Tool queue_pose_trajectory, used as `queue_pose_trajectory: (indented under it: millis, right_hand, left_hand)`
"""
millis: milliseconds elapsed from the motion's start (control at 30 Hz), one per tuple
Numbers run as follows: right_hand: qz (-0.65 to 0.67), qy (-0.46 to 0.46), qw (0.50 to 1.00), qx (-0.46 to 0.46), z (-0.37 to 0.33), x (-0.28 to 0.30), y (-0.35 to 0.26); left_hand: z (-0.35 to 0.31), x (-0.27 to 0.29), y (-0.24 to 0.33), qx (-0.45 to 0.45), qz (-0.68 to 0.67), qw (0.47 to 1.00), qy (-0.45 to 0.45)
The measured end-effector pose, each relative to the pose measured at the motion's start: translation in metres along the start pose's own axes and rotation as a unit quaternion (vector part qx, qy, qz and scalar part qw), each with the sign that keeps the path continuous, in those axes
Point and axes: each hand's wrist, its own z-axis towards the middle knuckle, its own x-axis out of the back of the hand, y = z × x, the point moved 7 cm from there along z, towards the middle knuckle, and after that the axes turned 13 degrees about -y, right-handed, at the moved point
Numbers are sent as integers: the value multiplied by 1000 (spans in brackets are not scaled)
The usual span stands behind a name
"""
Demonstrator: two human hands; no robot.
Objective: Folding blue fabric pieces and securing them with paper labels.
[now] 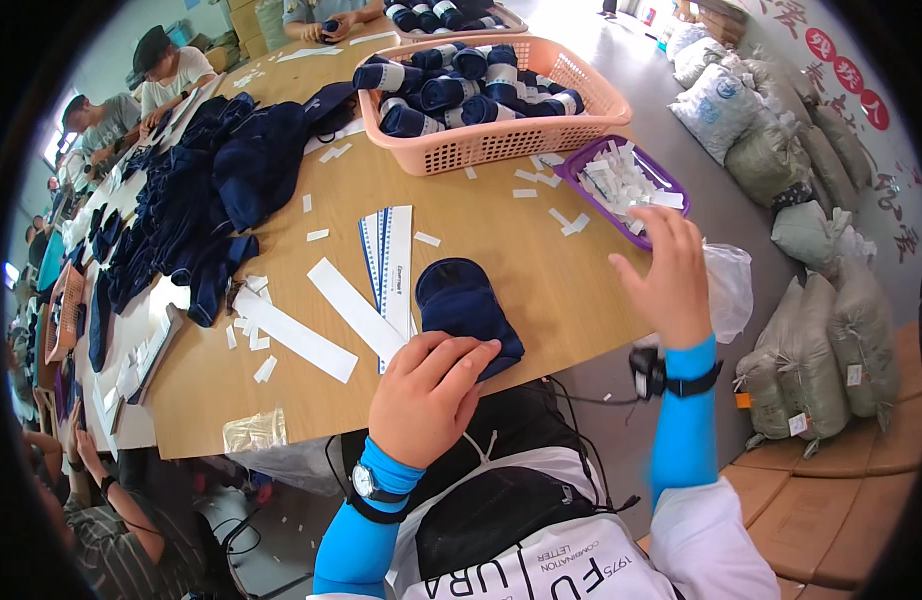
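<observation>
On the table near me lies a folded navy cloth piece [469, 300] with a rounded, brim-like end. My left hand [428, 388] presses on its near left part, fingers together and curved over the cloth; the thumb side is partly hidden. Raised at the right, my right hand [669, 285] has its thumb and fingers apart. Its fingertips reach the near rim of a purple basket [631, 238] heaped with small white paper slips [621, 182]. I see no paper clearly held in it. Long white paper bands [397, 262], some printed in blue, lie left of the cloth.
A peach basket [431, 158] holds several banded navy rolls [451, 92]. Navy cloth pieces [251, 170] are piled at the left, with loose slips scattered around. Sacks [801, 340] stand on the floor at right. Other people [171, 75] work along the table.
</observation>
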Motion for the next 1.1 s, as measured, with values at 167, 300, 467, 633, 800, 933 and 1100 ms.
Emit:
queue_pose_trajectory:
  millis: [167,300,467,633,800,933,1100]
  right_hand:
    - [-66,-27,988,-140,8,-35,63]
    - [-37,-24,993,-111,3,-40,68]
    - [-37,36,994,-93,-11,-8,51]
    - [-84,79,992,-49,-35,37,6]
    - [-98,151,983,30,-21,63,-53]
    - [-58,138,972,183,29,52,-123]
    - [29,84,928,361,97,-11,-208]
  left_hand:
    - [-4,1,-8,23,-9,1000,12]
    - [-3,1,-8,9,-26,999,22]
    - [-6,2,-10,-6,-36,999,40]
    - [-12,-2,-13,-2,-28,998,61]
    - [-14,-3,-14,-5,-27,997,70]
    - [-14,-4,-15,-7,-25,996,81]
    - [-18,-3,-17,-6,-42,996,75]
